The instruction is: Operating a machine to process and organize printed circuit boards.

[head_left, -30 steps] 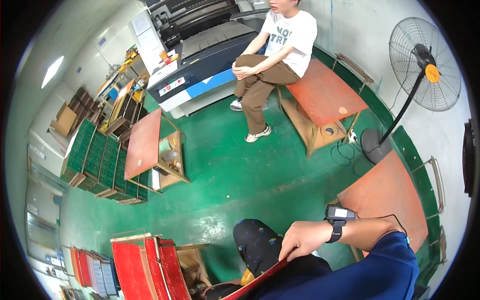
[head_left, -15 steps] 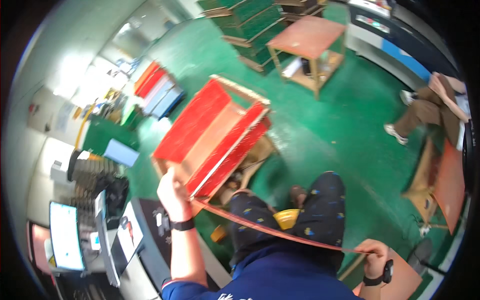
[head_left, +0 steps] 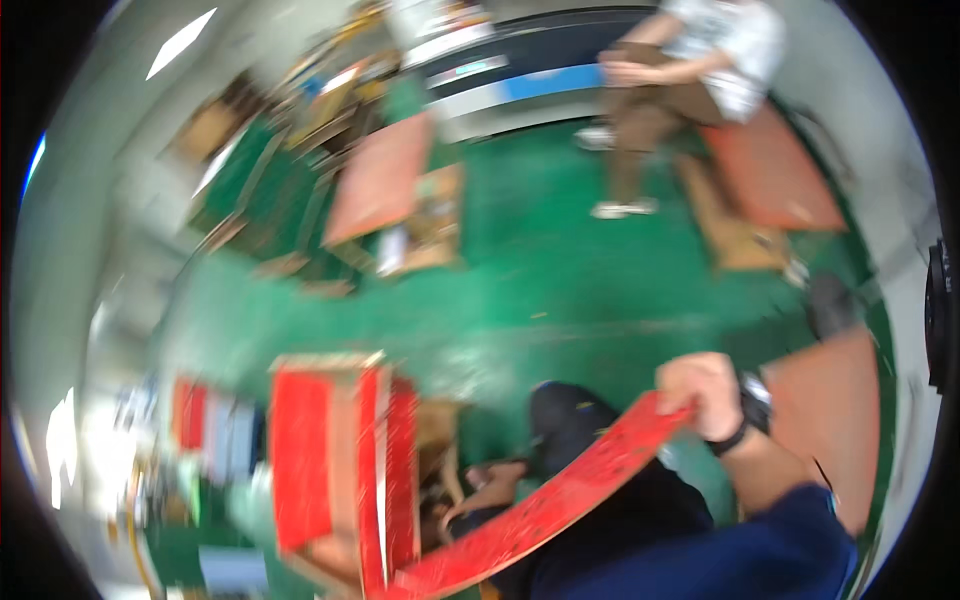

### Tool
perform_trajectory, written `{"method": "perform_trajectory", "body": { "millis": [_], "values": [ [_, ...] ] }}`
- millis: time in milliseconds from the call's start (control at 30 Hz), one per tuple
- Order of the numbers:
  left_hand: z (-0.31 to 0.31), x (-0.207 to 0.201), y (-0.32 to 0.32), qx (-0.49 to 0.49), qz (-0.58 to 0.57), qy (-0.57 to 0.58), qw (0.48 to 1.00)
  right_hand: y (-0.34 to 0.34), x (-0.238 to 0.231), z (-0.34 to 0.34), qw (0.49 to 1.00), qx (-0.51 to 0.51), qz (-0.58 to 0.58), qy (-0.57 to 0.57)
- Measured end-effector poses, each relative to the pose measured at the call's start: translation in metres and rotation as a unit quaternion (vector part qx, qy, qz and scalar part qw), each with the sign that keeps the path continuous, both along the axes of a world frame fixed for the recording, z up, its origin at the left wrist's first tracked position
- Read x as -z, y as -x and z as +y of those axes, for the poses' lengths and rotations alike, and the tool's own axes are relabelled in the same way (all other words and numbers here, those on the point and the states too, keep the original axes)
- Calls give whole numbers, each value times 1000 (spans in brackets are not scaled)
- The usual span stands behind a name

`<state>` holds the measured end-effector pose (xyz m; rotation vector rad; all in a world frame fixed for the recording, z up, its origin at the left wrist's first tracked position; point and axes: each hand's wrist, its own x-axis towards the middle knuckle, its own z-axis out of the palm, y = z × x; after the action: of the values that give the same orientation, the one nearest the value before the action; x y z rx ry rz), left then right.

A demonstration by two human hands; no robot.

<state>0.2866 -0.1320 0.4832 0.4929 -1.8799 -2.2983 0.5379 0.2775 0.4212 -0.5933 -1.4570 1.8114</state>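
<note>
Head view, heavily blurred. The right hand is raised in front of the person's chest, fingers curled tight around the upper end of a long red strip. A dark watch sits on that wrist, and a blue sleeve covers the forearm below it. The strip runs from this grip down and to the left, bowing slightly, across the person's dark trousers, and ends near the lower edge of the picture just beside a stack of red sheets.

The left hand shows low between the stack and the lap, just above the strip. Blur hides whether it touches the strip, and I cannot tell if its fingers are apart or together.

The stack stands on edge on a low wooden stool, with pale board edges showing between the red faces. Left of it, more red and pale sheets lie on the green floor.

Farther off, another person sits on a red-topped bench, hands on their knees, white shoes on the floor. A red-topped table stands in the middle distance, with green stacks to its left. A red-brown tabletop is just right of the gripping hand. A long white and blue machine runs along the far wall.
</note>
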Motion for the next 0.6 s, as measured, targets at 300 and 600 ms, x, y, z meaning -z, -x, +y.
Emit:
{"method": "perform_trajectory", "body": {
  "millis": [300,600],
  "values": [
    [-32,17,26,219,51,-56,973,-37,33,-8,996,37,32,71],
    [58,18,8,112,-32,73,990,-51,84,0,991,84,36,101]
  ]
}}
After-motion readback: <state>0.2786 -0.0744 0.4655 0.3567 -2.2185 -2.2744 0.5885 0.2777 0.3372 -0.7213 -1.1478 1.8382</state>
